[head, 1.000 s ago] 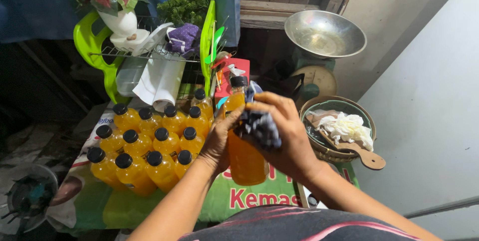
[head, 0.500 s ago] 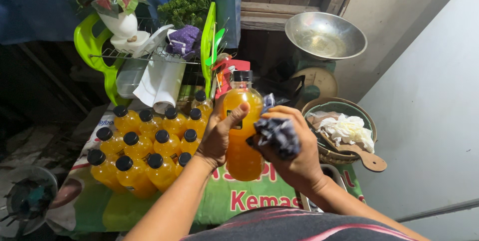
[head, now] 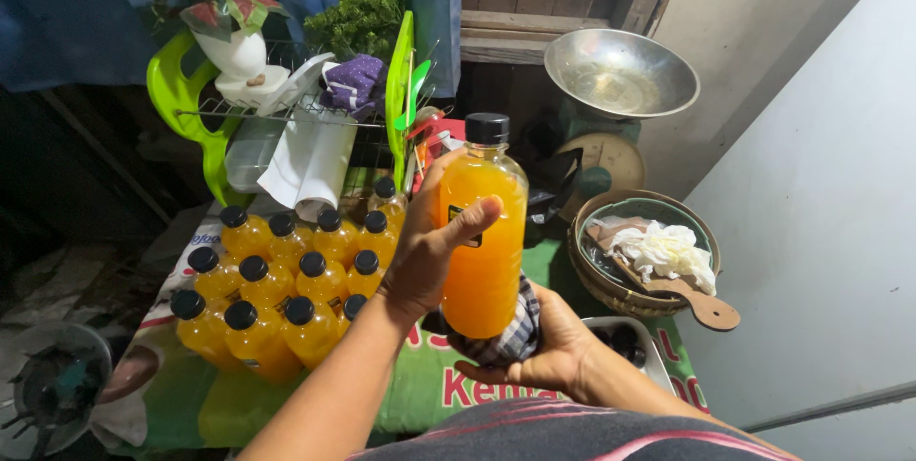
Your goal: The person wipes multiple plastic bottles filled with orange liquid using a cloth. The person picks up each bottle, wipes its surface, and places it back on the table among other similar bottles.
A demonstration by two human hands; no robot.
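Observation:
My left hand (head: 434, 251) grips a clear bottle of orange juice (head: 485, 232) with a black cap, held upright above the table. My right hand (head: 539, 356) cups a dark checked cloth (head: 510, 335) under and against the bottle's base. To the left, several more capped orange bottles (head: 286, 284) stand packed together on the table, just beside my left forearm.
A green dish rack (head: 286, 108) with a potted plant, a cup and a purple cloth stands behind the bottles. A metal bowl on a weighing scale (head: 620, 74) is at the back right. A woven basket (head: 649, 251) with a white cloth and a wooden spoon sits right. A white wall runs along the right.
The bottle has been raised higher. My right hand with the cloth moved from the bottle's side down to its base.

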